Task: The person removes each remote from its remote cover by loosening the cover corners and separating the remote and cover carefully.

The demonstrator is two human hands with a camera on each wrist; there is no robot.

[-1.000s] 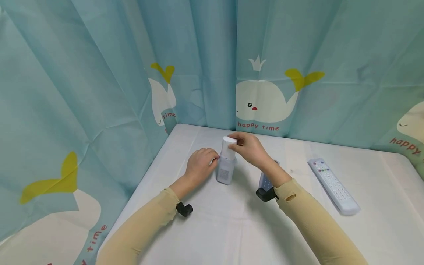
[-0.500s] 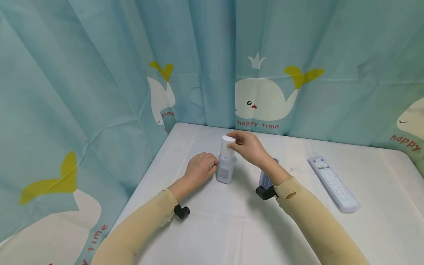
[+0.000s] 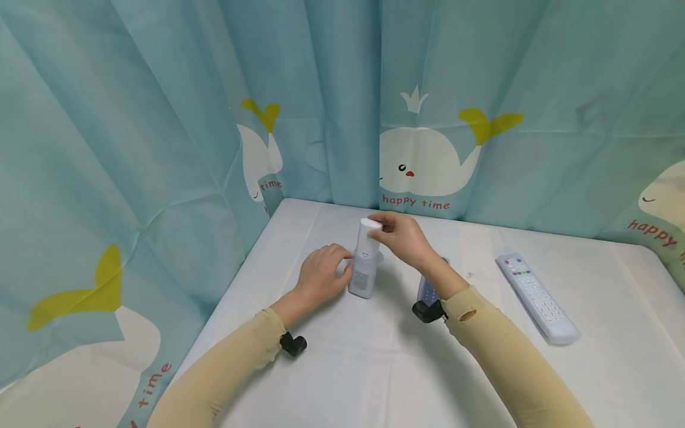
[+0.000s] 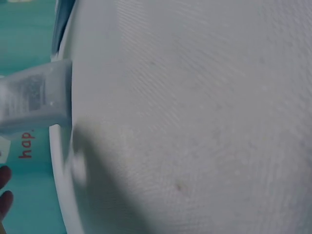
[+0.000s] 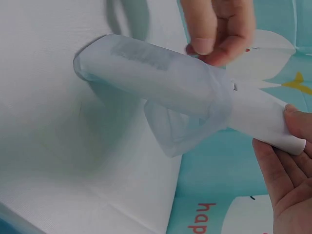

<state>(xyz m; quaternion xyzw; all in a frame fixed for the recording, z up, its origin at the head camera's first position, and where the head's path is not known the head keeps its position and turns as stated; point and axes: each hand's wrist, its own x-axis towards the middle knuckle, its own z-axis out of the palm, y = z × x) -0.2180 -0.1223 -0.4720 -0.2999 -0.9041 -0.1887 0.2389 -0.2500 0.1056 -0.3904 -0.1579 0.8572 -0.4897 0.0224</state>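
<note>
In the head view a white remote control (image 3: pixel 368 239) stands upright, its lower part inside a translucent silicone remote cover (image 3: pixel 363 279). My right hand (image 3: pixel 400 238) pinches the remote's top end between thumb and fingers. At the cover's left rim my left hand (image 3: pixel 323 273) holds the edge with bent fingers. In the right wrist view the remote (image 5: pixel 265 119) sticks out of the cover (image 5: pixel 161 73), whose loose flap hangs open at one side. The left wrist view catches the cover's lower end (image 4: pixel 36 95) and, apart from it, a few fingertips (image 4: pixel 5 202).
A covered white remote (image 3: pixel 537 297) with coloured buttons lies on the table (image 3: pixel 342 368) at the right. Another, bluish-grey remote (image 3: pixel 429 292) lies partly hidden under my right forearm. Behind the table hangs a blue curtain (image 3: pixel 332 107) with whale prints.
My left thumb and fingers have shifted slightly at the cover's rim. The right hand keeps its hold on the remote, which stands almost where it was.
</note>
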